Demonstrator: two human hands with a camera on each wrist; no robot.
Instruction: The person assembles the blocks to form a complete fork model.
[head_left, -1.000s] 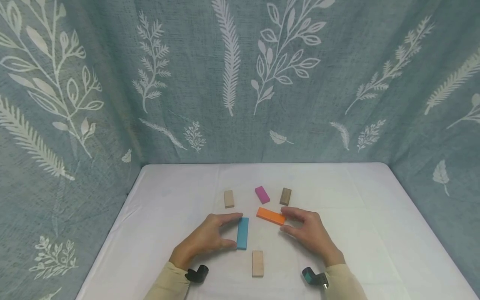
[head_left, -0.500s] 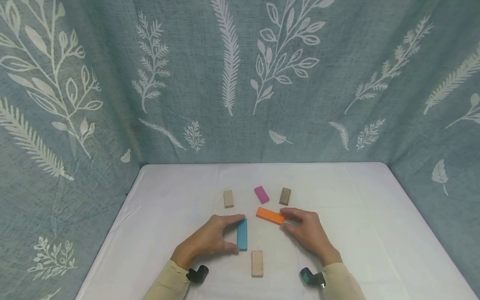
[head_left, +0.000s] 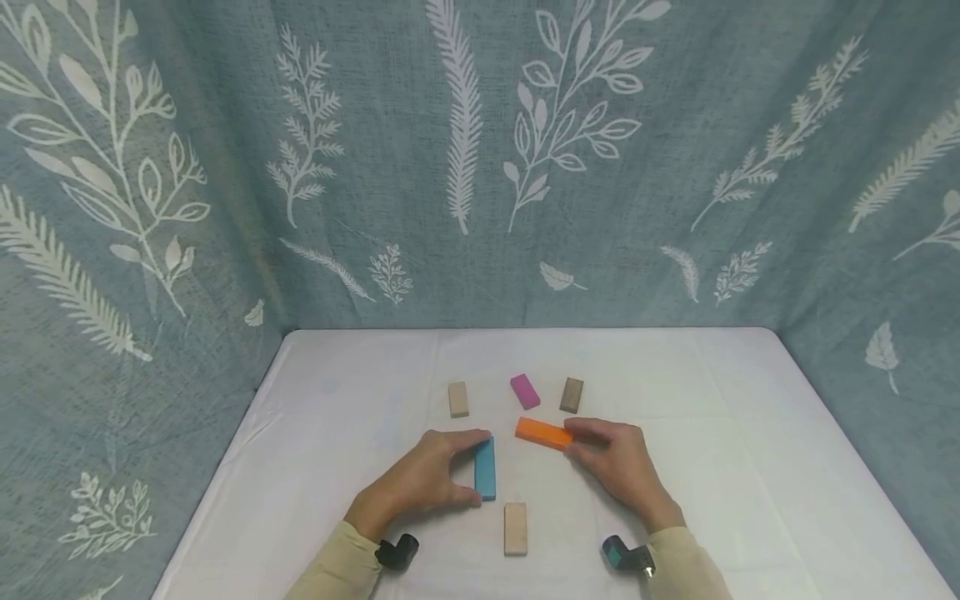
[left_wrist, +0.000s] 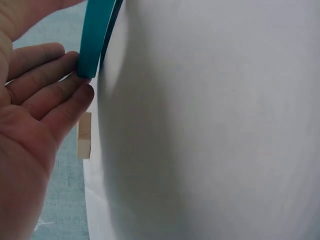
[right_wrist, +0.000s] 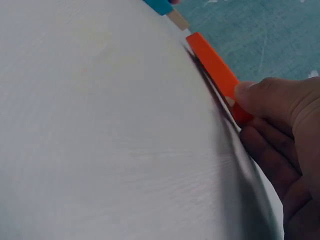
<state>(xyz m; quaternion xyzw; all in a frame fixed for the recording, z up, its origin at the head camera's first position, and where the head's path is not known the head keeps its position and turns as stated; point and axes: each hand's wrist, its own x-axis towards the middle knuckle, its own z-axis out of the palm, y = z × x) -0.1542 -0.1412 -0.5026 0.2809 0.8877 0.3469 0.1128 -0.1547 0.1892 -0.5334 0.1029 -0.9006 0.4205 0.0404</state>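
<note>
My left hand (head_left: pixel 431 471) holds a blue wooden block (head_left: pixel 485 469) by its two short ends, the thumb at the near end and a fingertip at the far end. In the left wrist view the block (left_wrist: pixel 94 37) spans from thumb to fingers. My right hand (head_left: pixel 618 462) pinches the right end of an orange block (head_left: pixel 542 433), which lies slanted. The right wrist view has the thumb on top of the orange block (right_wrist: pixel 215 65) and the fingers beneath. A pale wooden block (head_left: pixel 515 529) lies between the two forearms.
Behind the hands lie a small pale block (head_left: pixel 458 399), a magenta block (head_left: pixel 525 392) and a brown block (head_left: pixel 572 395). All rest on the white-covered table (head_left: pixel 360 375). A leaf-patterned blue-grey curtain (head_left: pixel 405 167) hangs round the back and sides.
The left fingertip and thumb have come onto the ends of the blue block. My right thumb has moved in and now pinches the orange block. The other blocks stay where they were.
</note>
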